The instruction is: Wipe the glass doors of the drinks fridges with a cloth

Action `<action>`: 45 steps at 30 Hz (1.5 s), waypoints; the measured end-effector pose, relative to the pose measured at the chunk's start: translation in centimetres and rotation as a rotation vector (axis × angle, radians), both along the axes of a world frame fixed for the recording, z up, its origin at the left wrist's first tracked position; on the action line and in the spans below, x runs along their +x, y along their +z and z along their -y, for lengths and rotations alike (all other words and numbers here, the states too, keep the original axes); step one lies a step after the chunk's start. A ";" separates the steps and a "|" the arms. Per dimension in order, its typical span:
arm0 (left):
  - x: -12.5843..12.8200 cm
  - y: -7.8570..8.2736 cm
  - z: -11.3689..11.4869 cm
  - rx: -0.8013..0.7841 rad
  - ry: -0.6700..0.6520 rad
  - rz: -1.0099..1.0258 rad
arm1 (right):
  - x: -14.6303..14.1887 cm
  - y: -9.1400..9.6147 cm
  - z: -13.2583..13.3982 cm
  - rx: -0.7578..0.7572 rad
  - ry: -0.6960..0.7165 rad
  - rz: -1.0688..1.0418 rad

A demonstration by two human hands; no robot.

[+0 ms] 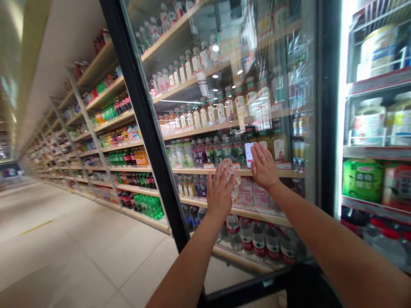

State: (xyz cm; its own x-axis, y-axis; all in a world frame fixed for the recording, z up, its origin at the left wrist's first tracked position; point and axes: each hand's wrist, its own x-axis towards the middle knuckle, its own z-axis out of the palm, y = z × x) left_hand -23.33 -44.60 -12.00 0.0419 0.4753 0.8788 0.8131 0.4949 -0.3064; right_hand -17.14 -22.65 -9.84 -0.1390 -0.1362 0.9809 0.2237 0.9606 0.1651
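An open glass fridge door (pixel 180 68) with a black frame stands before me, reflecting shelves of bottles. My left hand (pixel 219 193) presses a crumpled white cloth (pixel 231 172) against the glass, fingers closed over it. My right hand (pixel 263 167) lies flat on the glass just to the right, fingers stretched out and holding nothing. Both forearms reach up from the bottom of the view.
Behind the door at the right is the lit fridge interior (pixel 375 141) with tubs and packs on wire shelves. A long aisle of wooden drink shelves (pixel 105 124) runs back at the left, over a pale tiled floor (pixel 64 248).
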 end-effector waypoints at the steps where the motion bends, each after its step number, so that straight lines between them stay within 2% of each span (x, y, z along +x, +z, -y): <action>1: -0.2 1.1 0.4 0.042 0.021 0.026 | 0.0 0.0 0.0 -0.001 -0.001 0.002; 2: -0.4 1.7 0.9 0.084 0.043 0.057 | 0.0 0.0 0.1 0.000 -0.001 0.002; 3: -0.6 1.5 1.4 0.126 0.062 0.088 | 0.1 0.0 0.1 0.001 0.001 0.000; 4: -0.6 0.7 2.0 0.167 0.079 0.115 | 0.1 0.1 0.2 0.003 0.002 -0.001; 7: -0.7 -4.4 3.6 0.251 0.112 0.144 | 0.2 0.1 0.2 0.015 0.002 -0.013; 8: -0.7 -6.0 3.9 0.235 0.117 0.136 | 0.2 0.1 0.1 0.020 0.001 -0.018; 9: -0.7 -7.1 4.1 0.209 0.106 0.113 | 0.2 0.1 0.1 0.025 0.000 -0.023; 10: -0.8 -7.6 4.2 0.185 0.102 0.104 | 0.2 0.0 0.1 0.029 -0.001 -0.028; 12: -1.1 -6.4 3.9 0.152 0.093 0.096 | 0.2 0.0 0.1 0.038 -0.004 -0.039; 15: -1.1 -2.0 2.8 0.152 0.073 0.094 | 0.1 0.0 0.1 0.052 -0.010 -0.045; 17: -0.8 -0.4 1.8 0.155 0.046 0.087 | 0.0 0.0 0.1 0.054 -0.008 -0.041; 19: -0.3 -1.0 0.8 0.109 0.009 0.063 | 0.0 0.0 0.1 0.044 0.004 -0.034; 22: 0.1 -4.4 0.2 -0.028 -0.053 -0.028 | 0.1 -0.1 0.0 0.005 0.023 -0.012; 24: -0.1 -5.4 0.6 -0.096 -0.067 -0.080 | 0.1 -0.1 0.0 -0.009 0.025 0.002; 25: -0.5 -5.1 1.1 -0.108 -0.058 -0.093 | 0.1 -0.1 0.0 -0.009 0.023 0.004; 27: -1.2 -3.0 2.4 -0.081 -0.014 -0.087 | 0.1 0.0 0.0 -0.002 0.018 0.003; 29: -2.0 -0.3 4.0 0.023 0.057 -0.028 | 0.0 0.0 0.0 -0.003 0.015 0.003; 31: -2.4 0.9 5.4 0.131 0.100 0.046 | 0.0 -0.1 0.0 -0.011 0.016 0.009; 32: -2.4 0.5 6.0 0.174 0.108 0.079 | 0.0 -0.1 0.0 -0.014 0.017 0.011; 33: -2.4 -0.6 6.5 0.200 0.109 0.100 | 0.0 -0.1 0.0 -0.016 0.017 0.011; 35: -2.3 -4.0 7.3 0.198 0.097 0.108 | 0.0 -0.1 0.0 -0.009 0.015 0.000; 37: -2.3 -7.3 7.5 0.077 0.062 0.061 | 0.1 -0.1 0.0 0.009 0.014 -0.013; 38: -2.3 -8.2 7.5 0.066 0.063 0.058 | 0.1 -0.1 0.0 0.017 0.015 -0.018; 39: -2.4 -8.3 7.2 0.070 0.058 0.060 | 0.1 -0.1 0.0 0.023 0.015 -0.020; 40: -2.4 -7.6 6.8 0.090 0.052 0.067 | 0.1 -0.1 0.0 0.027 0.016 -0.021; 41: -2.4 -6.2 6.3 0.128 0.048 0.079 | 0.1 0.0 0.1 0.030 0.017 -0.023; 44: -2.2 -0.9 4.4 0.225 0.060 0.141 | 0.0 0.0 0.1 0.046 0.014 -0.042; 45: -2.0 0.4 3.7 0.230 0.059 0.144 | 0.0 0.0 0.1 0.048 0.015 -0.043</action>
